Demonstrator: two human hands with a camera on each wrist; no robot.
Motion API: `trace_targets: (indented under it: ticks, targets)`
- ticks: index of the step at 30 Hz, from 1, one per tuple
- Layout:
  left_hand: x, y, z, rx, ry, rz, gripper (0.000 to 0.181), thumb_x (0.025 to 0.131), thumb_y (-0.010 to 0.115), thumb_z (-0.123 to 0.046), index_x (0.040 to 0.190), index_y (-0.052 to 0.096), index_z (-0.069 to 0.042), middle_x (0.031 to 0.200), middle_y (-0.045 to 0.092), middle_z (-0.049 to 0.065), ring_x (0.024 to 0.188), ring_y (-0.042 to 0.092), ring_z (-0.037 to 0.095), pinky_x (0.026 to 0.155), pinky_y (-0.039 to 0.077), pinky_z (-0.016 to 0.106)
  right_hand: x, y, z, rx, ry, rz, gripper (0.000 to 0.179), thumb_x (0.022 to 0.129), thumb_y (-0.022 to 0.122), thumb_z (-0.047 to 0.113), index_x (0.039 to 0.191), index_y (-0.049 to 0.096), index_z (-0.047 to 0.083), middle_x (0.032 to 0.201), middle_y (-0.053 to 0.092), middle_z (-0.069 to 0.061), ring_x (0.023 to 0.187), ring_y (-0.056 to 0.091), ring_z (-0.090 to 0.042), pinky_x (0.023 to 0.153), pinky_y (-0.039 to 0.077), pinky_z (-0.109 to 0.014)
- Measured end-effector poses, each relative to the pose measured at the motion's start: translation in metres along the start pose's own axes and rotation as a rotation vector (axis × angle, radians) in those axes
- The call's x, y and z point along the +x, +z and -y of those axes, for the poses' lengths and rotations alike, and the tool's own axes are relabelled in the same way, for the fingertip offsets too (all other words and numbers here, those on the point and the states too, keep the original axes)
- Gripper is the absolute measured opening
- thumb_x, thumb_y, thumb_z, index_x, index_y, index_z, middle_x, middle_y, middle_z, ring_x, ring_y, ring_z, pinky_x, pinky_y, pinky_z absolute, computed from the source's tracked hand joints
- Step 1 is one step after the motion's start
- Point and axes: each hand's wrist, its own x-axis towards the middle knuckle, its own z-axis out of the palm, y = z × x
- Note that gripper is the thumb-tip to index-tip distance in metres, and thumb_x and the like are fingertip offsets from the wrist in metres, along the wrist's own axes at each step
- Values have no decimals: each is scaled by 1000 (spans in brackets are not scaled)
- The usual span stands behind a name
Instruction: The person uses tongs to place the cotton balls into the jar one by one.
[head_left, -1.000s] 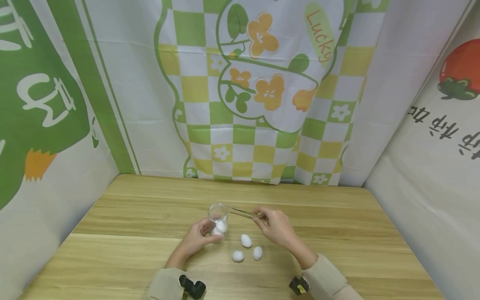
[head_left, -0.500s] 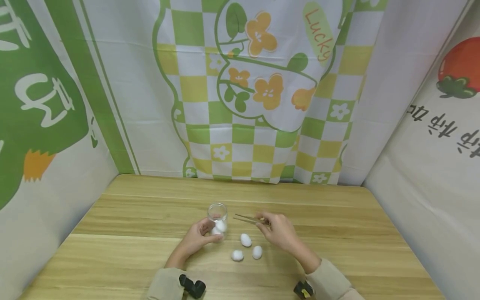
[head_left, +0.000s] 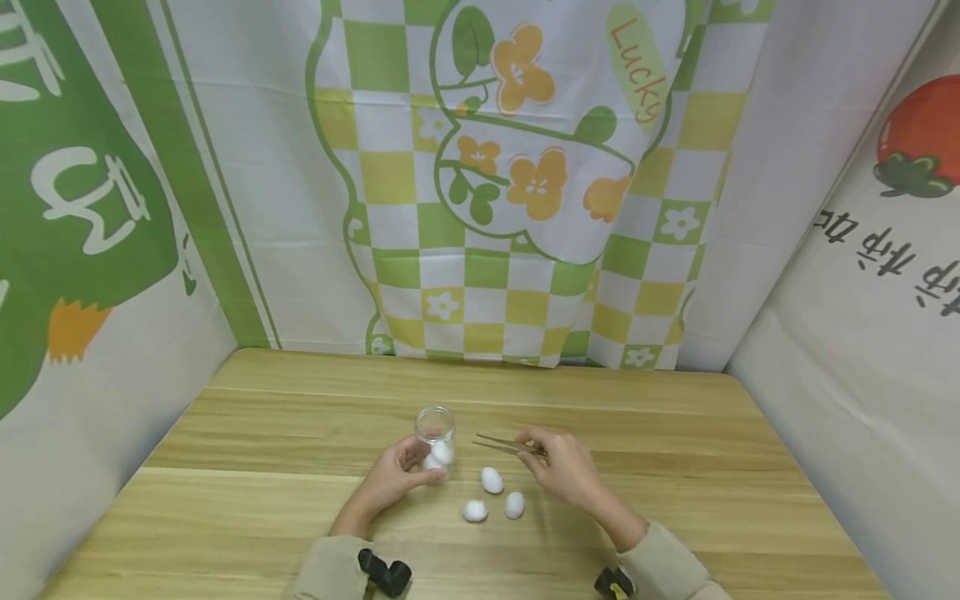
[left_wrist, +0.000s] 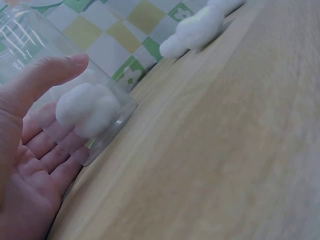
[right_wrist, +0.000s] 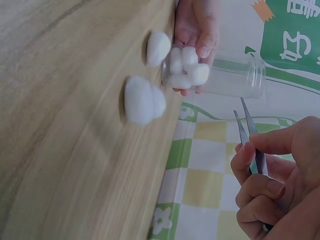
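Note:
A clear jar [right_wrist: 232, 77] stands upright on the table in the head view, with several white cotton balls [right_wrist: 199, 74] in its lower part. My left hand [head_left: 392, 479] grips it low down, thumb [left_wrist: 55, 72] on the near side and fingers behind the wall. Metal tweezers [right_wrist: 249, 120] are pinched between thumb and fingers of my right hand [head_left: 561, 467]. Their tips are spread apart with nothing between them and point left towards the jar, above the table. Three loose cotton balls lie between the hands: one farther back [head_left: 492, 480], two nearer me [head_left: 475, 511].
The wooden table [head_left: 262, 433] reaches back to a hanging checked cloth [head_left: 487, 292]. Printed sheets also stand along the left and right sides. Black camera mounts [head_left: 385, 573] sit at both wrists.
My right hand has drawn the tweezers back to the right and slightly nearer me, away from the jar mouth. The left hand, jar and loose cotton balls stay put.

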Motion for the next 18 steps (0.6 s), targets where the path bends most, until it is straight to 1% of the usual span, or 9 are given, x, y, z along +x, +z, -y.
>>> trace_targets:
  ticks: [4, 9, 14, 18]
  targets:
    - [0, 1, 0, -1, -7, -10, 61, 81, 76, -16, 136, 51, -8, 133, 59, 18, 138, 44, 39, 121, 29, 53, -2, 1, -3, -8, -4, 7, 13, 86, 69, 11, 99, 71, 9, 85, 76, -10, 68, 67, -17, 49, 40, -13]
    - [0, 1, 1, 4, -7, -12, 61, 81, 77, -16, 136, 52, -8, 132, 59, 18, 138, 44, 39, 121, 29, 53, -5, 2, -7, -12, -6, 36, 14, 86, 69, 11, 99, 71, 8, 87, 75, -9, 70, 67, -17, 51, 42, -12]
    - [0, 0, 1, 4, 3, -2, 61, 82, 76, -16, 137, 50, -8, 136, 57, 19, 139, 43, 38, 121, 29, 53, -10, 4, -10, -33, 9, 49, 14, 84, 70, 11, 98, 70, 10, 88, 76, -10, 75, 70, -20, 54, 50, -19]
    - [0, 0, 0, 4, 1, -4, 61, 82, 76, -17, 137, 51, -8, 138, 56, 19, 139, 44, 38, 121, 29, 53, -13, 4, -11, -40, 22, 57, 14, 84, 70, 11, 98, 70, 10, 88, 76, -10, 75, 70, -20, 56, 53, -23]
